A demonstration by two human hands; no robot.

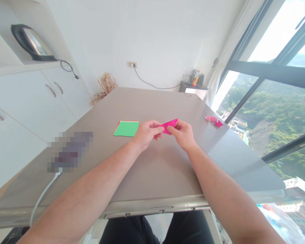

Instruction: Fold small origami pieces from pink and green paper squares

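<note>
A small piece of bright pink folded paper (170,125) is held just above the middle of the table. My left hand (147,134) pinches its left end between thumb and fingers. My right hand (182,133) grips the other end, its thumb pressed on the front face and its fingers behind. Just left of my left hand lies a stack of coloured paper (127,128), green on top with red and other edges peeking out. Several small pink folded paper pieces (214,120) rest near the table's right edge.
The grey table (157,101) reaches toward the white wall. At its left a blurred-out dark object (71,152) has a white cable (44,193) plugged in. Windows (266,84) line the right side. White cabinets (27,98) stand left. A low stand (193,88) carries bottles behind the table.
</note>
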